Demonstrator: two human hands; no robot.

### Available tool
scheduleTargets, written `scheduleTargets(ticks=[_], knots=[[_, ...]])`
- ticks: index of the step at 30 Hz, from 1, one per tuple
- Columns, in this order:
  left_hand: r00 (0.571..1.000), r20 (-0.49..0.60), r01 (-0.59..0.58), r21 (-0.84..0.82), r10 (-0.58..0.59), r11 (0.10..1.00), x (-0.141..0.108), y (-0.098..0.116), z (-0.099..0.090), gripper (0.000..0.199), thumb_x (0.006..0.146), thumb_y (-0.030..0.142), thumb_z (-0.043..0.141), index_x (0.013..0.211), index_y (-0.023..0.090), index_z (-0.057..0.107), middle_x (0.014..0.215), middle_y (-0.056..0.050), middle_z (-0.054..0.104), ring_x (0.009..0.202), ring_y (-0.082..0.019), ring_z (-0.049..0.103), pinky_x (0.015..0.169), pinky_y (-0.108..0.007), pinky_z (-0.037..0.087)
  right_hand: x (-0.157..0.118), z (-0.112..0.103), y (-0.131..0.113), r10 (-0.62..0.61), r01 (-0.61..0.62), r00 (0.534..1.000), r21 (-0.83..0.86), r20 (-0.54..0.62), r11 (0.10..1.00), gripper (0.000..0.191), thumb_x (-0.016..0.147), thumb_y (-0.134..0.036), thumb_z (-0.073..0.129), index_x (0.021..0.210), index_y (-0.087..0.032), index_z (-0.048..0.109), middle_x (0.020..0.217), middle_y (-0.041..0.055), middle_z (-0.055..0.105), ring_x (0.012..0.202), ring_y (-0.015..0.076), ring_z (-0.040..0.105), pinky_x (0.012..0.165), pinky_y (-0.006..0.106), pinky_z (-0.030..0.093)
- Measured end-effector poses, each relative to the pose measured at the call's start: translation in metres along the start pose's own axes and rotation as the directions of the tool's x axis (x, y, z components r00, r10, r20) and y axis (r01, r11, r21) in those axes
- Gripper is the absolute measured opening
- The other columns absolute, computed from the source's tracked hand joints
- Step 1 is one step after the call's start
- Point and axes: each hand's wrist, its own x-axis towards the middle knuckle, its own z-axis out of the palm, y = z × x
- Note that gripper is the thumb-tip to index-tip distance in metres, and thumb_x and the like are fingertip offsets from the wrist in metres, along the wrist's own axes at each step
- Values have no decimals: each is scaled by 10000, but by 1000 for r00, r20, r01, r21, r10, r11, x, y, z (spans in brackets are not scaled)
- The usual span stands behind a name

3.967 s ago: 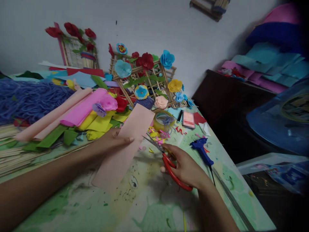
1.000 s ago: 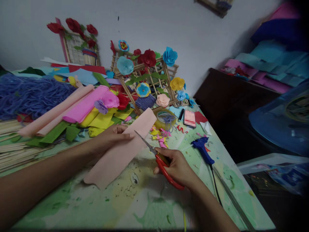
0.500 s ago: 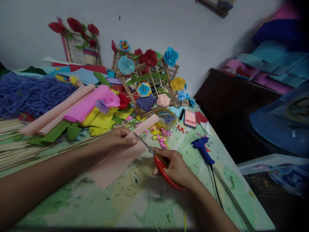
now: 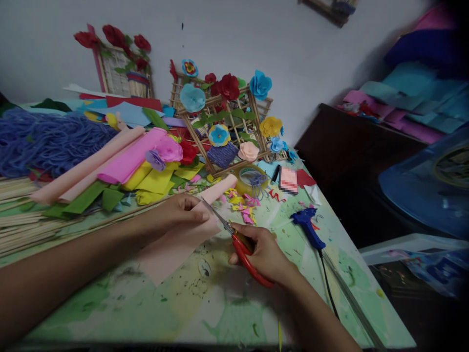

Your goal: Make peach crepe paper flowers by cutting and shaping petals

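My left hand [image 4: 185, 211] pinches a sheet of pale pink paper [image 4: 176, 249] between thumb and fingers, above the middle of the table. A strip of the same paper stretches up and right beyond my fingertips. My right hand [image 4: 262, 252] is closed round the red handles of a pair of scissors [image 4: 245, 249]. Their blades point up and left and lie across the paper, close to my left thumb. Small pink and yellow paper scraps [image 4: 244, 203] are scattered just beyond the blades.
Behind stands a stick frame [image 4: 227, 132] with paper flowers. Blue yarn [image 4: 51, 142], rolled paper [image 4: 88, 164] and thin sticks [image 4: 25, 230] cover the left side. A blue glue gun [image 4: 309, 227] with its cord lies right, beside a metal strip and the table's edge [image 4: 370, 264].
The far end of the pink strip has curled and dropped slightly. My right hand and the scissors have shifted a little to the left. My left hand keeps its hold.
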Motion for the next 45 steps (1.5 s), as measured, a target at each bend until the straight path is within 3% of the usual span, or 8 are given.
scheduleTargets(ticks=[8, 15, 19, 23, 28, 33, 37, 45], knots=[[1000, -3, 8, -16, -8, 1000, 0, 2, 0, 258, 664, 425, 744, 688, 170, 712, 645, -35, 679, 547, -155, 588, 493, -223, 408, 2, 1, 5, -16, 16, 997, 7, -81, 1000, 318, 641, -305, 762, 922, -167, 708, 643, -57, 478, 574, 85, 377, 528, 193, 335], [995, -88, 33, -201, -52, 979, -8, 7, 13, 309, 661, 449, 758, 735, 159, 681, 607, -22, 649, 492, -141, 566, 473, -234, 429, 21, 25, -4, 27, 63, 977, 405, -212, 912, 533, 510, -359, 816, 985, -193, 640, 674, -24, 592, 587, 123, 518, 566, 245, 433], [997, -61, 23, -198, -35, 980, -9, 2, 19, 297, 645, 416, 782, 748, 153, 691, 682, -49, 686, 569, -156, 614, 527, -242, 474, 23, 40, -8, 10, 116, 966, 469, -258, 876, 527, 547, -303, 776, 1022, -204, 571, 607, -70, 549, 520, 94, 487, 537, 229, 417], [991, 72, 128, -175, -117, 976, -9, -6, 21, 358, 626, 381, 794, 898, 165, 707, 806, -87, 725, 649, -202, 657, 572, -280, 507, 19, 37, -11, -1, 192, 909, 416, -418, 889, 436, 591, -261, 727, 985, -190, 553, 579, -86, 506, 505, 76, 439, 520, 210, 388], [982, 139, 135, -54, -127, 989, -2, -16, 15, 347, 594, 361, 808, 839, 137, 709, 747, -91, 718, 625, -202, 648, 538, -260, 484, 20, 12, -6, 49, 203, 827, 379, -560, 903, 409, 617, -318, 720, 966, -189, 549, 621, -69, 511, 512, 83, 442, 522, 222, 393], [992, -102, 58, -129, -71, 990, 4, -8, 6, 348, 621, 381, 778, 857, 145, 679, 768, -82, 721, 627, -199, 651, 526, -248, 479, 18, -20, 14, 20, 66, 876, 162, -482, 985, 574, 588, -438, 761, 1047, -143, 581, 604, -53, 491, 556, 122, 455, 534, 244, 376], [961, -271, 16, -171, -62, 985, 3, 5, -1, 326, 634, 388, 772, 812, 133, 671, 689, -61, 704, 551, -174, 620, 471, -232, 461, 8, -28, 13, -62, 18, 957, -157, -282, 987, 578, 723, -441, 680, 1211, -150, 570, 819, 21, 599, 693, 165, 524, 666, 288, 445], [988, -151, 17, -136, -38, 991, -2, 3, 6, 351, 657, 424, 765, 853, 140, 703, 721, -65, 702, 596, -164, 621, 506, -221, 448, -2, -16, 0, -59, -2, 990, -419, -131, 908, 731, 699, -436, 740, 1357, -218, 508, 1141, 102, 602, 943, 242, 578, 845, 364, 457]])
